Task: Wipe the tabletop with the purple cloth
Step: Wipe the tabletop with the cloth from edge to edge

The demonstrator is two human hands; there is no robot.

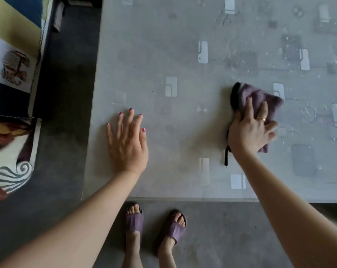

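The grey tabletop (pixel 163 55), patterned with pale and dark rectangles, fills most of the view. A bunched purple cloth (pixel 260 95) with a black edge and a dangling black loop lies on its right half. My right hand (pixel 251 128) presses down on the cloth, fingers spread over it and gripping it. My left hand (pixel 128 140) rests flat on the table near the left front, fingers apart and holding nothing. Water drops and wet streaks shine on the right and far right of the tabletop.
The table's front edge (pixel 183 199) runs just in front of my feet in purple slippers (pixel 134 221) on the dark floor. Its left edge (pixel 94 93) borders a strip of floor. A sofa or bed with colourful patterned fabric (pixel 11 74) stands at the far left.
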